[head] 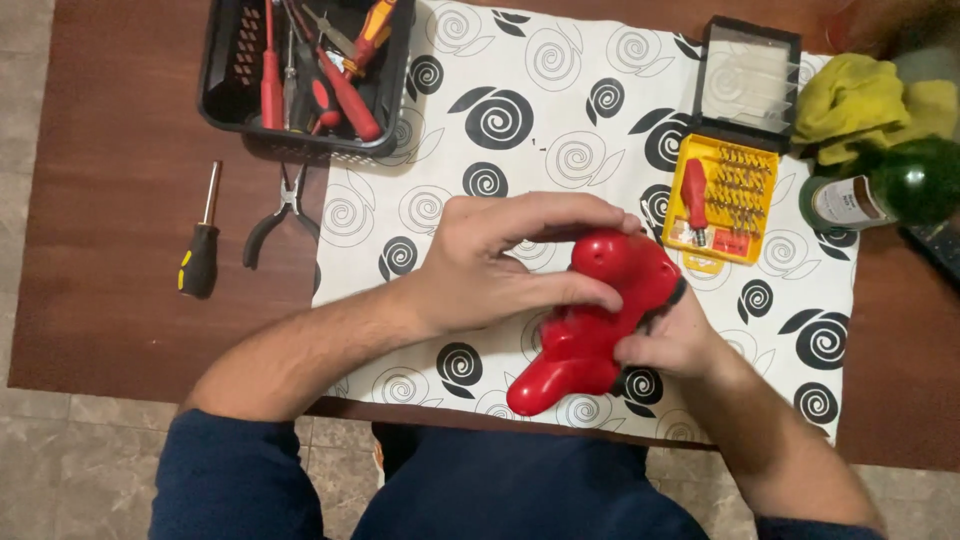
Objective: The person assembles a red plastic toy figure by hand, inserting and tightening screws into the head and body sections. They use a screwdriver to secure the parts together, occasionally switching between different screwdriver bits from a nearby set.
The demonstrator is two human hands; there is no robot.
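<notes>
Leftmost, a black-handled screwdriver (199,255) and pliers (281,213) lie on the wooden tabletop (120,150), with a black basket (228,95) of red tools above them. At centre I see my left hand (500,262) curled over the red plastic shell (600,315), fingers pressed along its top, while my right hand (675,340) pinches its right edge from below, just above the patterned cloth (560,110). It looks light, rigid and glossy, so probably slippery; the narrow lobes seem the surest grip. Rightward sit a yellow bit case (725,195) and a yellow rag (860,100).
</notes>
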